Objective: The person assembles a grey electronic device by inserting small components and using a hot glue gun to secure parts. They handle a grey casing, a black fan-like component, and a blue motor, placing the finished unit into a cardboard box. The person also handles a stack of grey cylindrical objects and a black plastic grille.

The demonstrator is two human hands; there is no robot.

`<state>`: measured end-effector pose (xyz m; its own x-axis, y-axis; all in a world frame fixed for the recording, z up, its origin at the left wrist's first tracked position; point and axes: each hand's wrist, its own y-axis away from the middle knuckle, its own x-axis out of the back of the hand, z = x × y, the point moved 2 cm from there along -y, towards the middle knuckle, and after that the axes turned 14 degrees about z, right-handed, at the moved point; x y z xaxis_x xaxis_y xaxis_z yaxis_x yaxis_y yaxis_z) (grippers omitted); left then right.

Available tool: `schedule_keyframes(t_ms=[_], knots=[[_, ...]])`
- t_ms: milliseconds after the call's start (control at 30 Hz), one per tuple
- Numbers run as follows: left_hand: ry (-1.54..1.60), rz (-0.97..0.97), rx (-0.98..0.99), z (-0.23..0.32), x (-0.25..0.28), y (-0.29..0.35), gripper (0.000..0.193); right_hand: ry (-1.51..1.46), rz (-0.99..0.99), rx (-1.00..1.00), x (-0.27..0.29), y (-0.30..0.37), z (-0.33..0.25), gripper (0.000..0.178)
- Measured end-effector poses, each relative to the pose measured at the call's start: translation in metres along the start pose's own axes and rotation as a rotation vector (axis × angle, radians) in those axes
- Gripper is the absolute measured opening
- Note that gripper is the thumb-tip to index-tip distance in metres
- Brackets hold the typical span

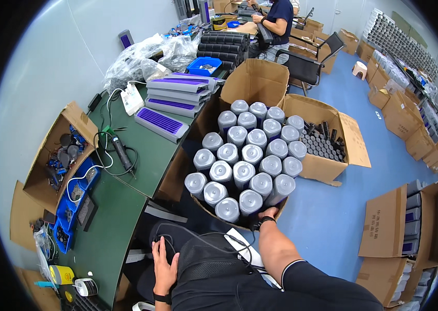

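A cardboard box (280, 211) in front of me is packed with upright grey plastic housings (243, 173) with rounded ends. My right hand (266, 213) is at the near right corner of this box, next to a tilted grey housing (281, 189). Its fingers are mostly hidden, so I cannot tell whether they grip the housing or the box edge. My left hand (164, 267) rests by my lap with the fingers stretched apart and nothing in it. A thin black cable (201, 234) runs across my lap between the two arms.
The green workbench (115, 212) on the left bears an electric screwdriver (121, 153), stacked grey-and-purple housings (163, 123) and blue parts bins (63, 210). Behind the full box stands a carton of black cylinders (322, 142). Cartons (383, 220) line the right. A co-worker (277, 23) works at the far bench.
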<state>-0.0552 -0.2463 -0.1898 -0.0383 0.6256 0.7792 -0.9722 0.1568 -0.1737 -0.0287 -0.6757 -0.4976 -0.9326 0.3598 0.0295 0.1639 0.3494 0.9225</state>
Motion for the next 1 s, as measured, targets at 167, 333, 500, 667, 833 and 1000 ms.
schedule_keyframes(t_ms=[167, 333, 500, 667, 833, 1000], knots=[[-0.012, 0.011, 0.012, -0.003, 0.006, 0.004, 0.076, 0.083, -0.040, 0.046, 0.003, -0.015, 0.020, 0.064], [0.005, 0.010, -0.017, -0.001, 0.002, 0.002, 0.075, 0.098, -0.260, -0.004, -0.017, -0.061, 0.023, 0.051], [0.039, 0.007, -0.034, 0.005, -0.006, -0.005, 0.074, 0.129, -0.346, 0.015, -0.022, -0.073, -0.004, 0.093], [0.006, 0.033, 0.034, -0.002, 0.009, 0.007, 0.074, 0.162, -0.142, 0.104, 0.003, 0.037, 0.007, 0.114], [0.035, 0.012, -0.006, 0.003, -0.002, -0.002, 0.074, 0.090, -0.159, 0.137, -0.001, -0.009, -0.009, 0.098], [0.000, -0.006, 0.008, 0.002, 0.000, -0.001, 0.073, 0.022, -0.334, 0.024, -0.006, -0.017, 0.003, 0.072]])
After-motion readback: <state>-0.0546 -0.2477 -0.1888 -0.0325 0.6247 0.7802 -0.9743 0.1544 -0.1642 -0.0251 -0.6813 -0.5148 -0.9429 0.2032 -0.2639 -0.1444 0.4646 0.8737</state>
